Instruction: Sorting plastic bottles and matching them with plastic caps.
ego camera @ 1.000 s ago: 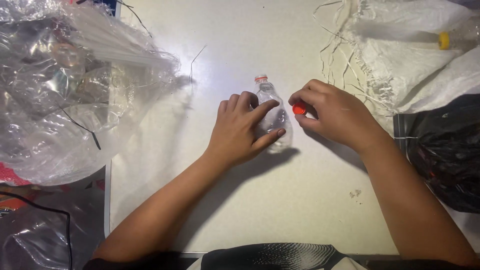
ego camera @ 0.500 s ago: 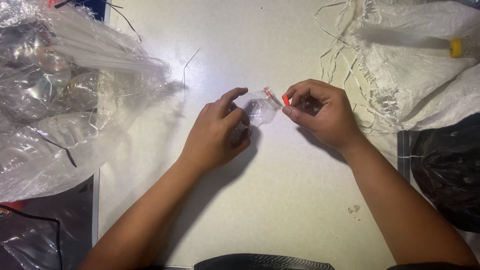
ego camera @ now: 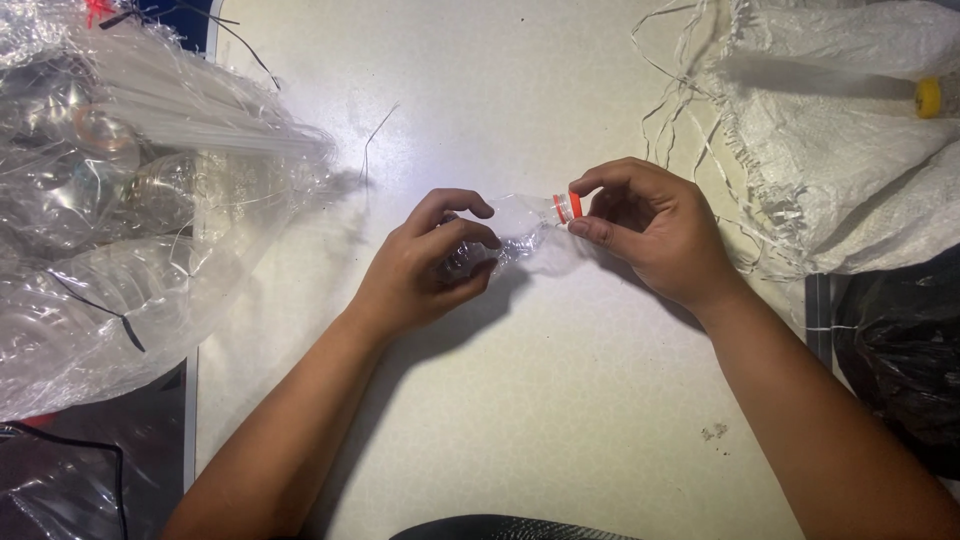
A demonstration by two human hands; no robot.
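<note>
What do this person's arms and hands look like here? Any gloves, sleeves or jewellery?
Both arms are bare from the bottom edge of the picture up to the fingers, with no sleeves in view. The left hand and right hand wear no gloves, and no rings, watch or bracelets show. The fingernails look short and unpainted.

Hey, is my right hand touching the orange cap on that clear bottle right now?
Touching. The head view shows the right hand pinching the orange cap between thumb and forefinger, with no gap, while the left hand grips the clear bottle.
</note>
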